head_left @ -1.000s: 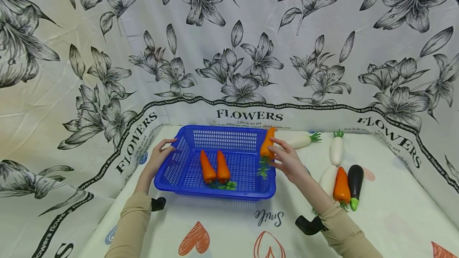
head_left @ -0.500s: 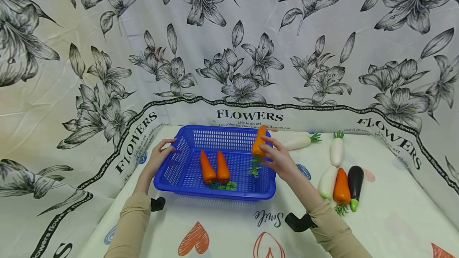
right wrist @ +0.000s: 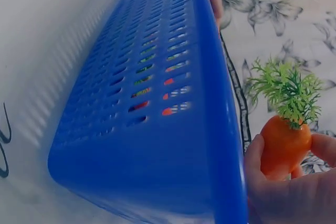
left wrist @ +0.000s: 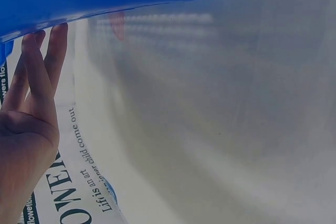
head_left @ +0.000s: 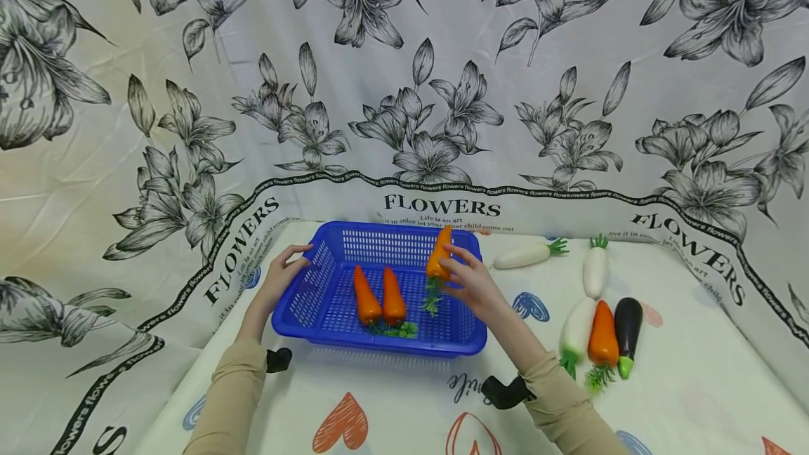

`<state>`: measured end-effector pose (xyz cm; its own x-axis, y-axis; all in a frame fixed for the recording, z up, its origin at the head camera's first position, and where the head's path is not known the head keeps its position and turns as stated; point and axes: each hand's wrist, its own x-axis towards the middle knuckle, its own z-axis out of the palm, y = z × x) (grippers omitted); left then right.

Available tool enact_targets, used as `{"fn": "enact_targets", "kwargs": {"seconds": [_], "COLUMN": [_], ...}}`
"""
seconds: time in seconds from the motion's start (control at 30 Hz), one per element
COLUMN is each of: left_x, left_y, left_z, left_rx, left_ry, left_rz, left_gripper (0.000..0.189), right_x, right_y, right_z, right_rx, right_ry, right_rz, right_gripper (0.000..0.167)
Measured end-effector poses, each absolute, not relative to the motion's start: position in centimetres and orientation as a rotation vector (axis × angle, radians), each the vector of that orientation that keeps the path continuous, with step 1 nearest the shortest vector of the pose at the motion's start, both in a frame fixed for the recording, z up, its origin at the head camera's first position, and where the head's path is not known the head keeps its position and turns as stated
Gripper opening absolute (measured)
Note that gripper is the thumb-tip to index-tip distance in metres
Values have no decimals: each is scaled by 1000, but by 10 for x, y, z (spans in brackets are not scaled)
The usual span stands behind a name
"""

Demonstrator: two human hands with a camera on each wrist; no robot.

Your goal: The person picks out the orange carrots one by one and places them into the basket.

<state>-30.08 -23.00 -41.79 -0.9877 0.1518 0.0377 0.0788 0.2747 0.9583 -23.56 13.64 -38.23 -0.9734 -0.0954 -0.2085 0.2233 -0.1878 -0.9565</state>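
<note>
In the head view a blue plastic basket (head_left: 379,347) stands on the table, with two orange carrots (head_left: 365,297) (head_left: 393,298) lying inside, green tops toward the person. My left hand (head_left: 282,278) touches the outer left rim; the left wrist view shows its fingers (left wrist: 39,72) fairly straight, fingertips against the blue plastic. My right hand (head_left: 474,283) pinches a third carrot (head_left: 437,258) between thumb and fingers, held above the basket's right part. Its tip points up and its leafy top (right wrist: 289,90) hangs down. In the right wrist view the carrot is beyond the basket's rim.
To the right of the basket lie a white radish (head_left: 523,255), another radish (head_left: 595,271), a third radish (head_left: 578,328), one more carrot (head_left: 603,334) and a dark eggplant (head_left: 628,328). Behind the table hangs a white flower-printed cloth (head_left: 430,125).
My right hand has carried the carrot leftward, from the basket's right rim to over its interior. The left hand and the basket stay in place.
</note>
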Motion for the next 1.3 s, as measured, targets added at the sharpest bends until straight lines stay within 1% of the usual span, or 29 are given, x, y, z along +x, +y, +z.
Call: {"fn": "enact_targets", "kwargs": {"seconds": [0.23,0.37,0.97,1.3], "left_x": [-314,-316,-316,-316], "left_y": [-238,-240,-239,-239], "left_z": [-438,-442,-443,-443], "left_rx": [221,216,204,231], "left_ry": [2493,2535,2519,2545], "left_rz": [1830,1794,1808,1779], "left_gripper": [42,42,43,42], "right_x": [-238,-239,-247,-249], "right_y": [127,120,96,82], "right_z": [-388,-391,-415,-418], "right_rx": [179,231,394,425], "right_ry": [1821,1793,1775,1751], "right_rz": [-2305,-2312,-2290,-2282], "right_gripper": [48,47,46,44]}}
